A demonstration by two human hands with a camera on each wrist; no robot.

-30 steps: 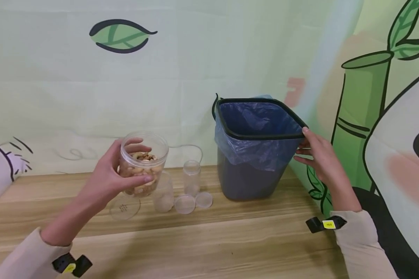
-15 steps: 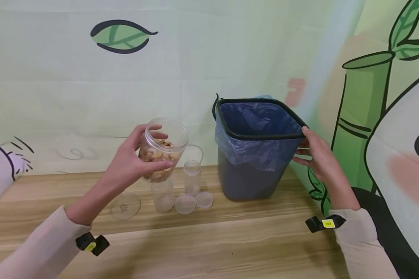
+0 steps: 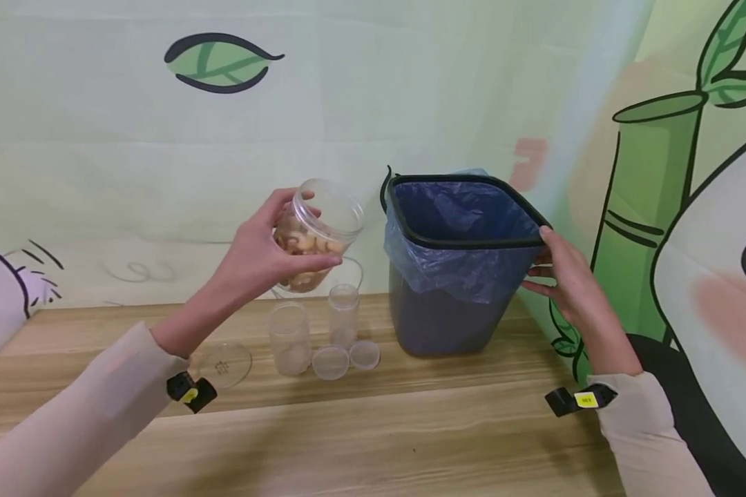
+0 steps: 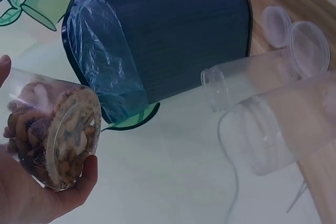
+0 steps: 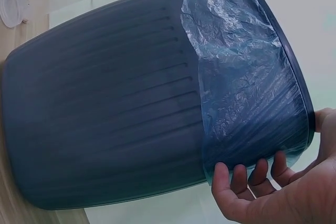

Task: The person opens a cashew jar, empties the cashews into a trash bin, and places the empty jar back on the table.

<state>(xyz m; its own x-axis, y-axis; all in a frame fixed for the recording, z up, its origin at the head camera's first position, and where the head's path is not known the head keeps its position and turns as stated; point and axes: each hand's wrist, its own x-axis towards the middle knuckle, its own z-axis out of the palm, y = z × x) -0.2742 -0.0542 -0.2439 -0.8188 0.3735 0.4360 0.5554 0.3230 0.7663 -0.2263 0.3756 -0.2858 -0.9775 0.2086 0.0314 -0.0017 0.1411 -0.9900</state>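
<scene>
In the head view my left hand point(image 3: 267, 241) grips a clear plastic jar point(image 3: 328, 235), part-filled with tan, curved nuts point(image 3: 307, 241) that look like cashews. The jar is raised above the table, uncovered, its mouth tilted up and toward the bin. Fingers wrap its far side and the thumb lies along the near side. The left wrist view shows the jar's base, with nuts point(image 4: 31, 124) against its wall. My right hand point(image 3: 568, 279) holds the dark trash can point(image 3: 438, 324) at its right front corner, thumb at the black rim and fingers against the bag-covered side.
A blue plastic bag point(image 3: 454, 269) lines the trash can, folded over its rim. Two clear jars point(image 3: 289, 338) without lids stand left of it, with two small lids point(image 3: 331, 362) in front. A larger clear lid point(image 3: 224, 364) lies further left. A patterned cloth point(image 3: 161, 152) hangs behind.
My left hand has carried the jar of nuts up and to the right, closer to the trash can. The right hand has stayed at the can's rim.
</scene>
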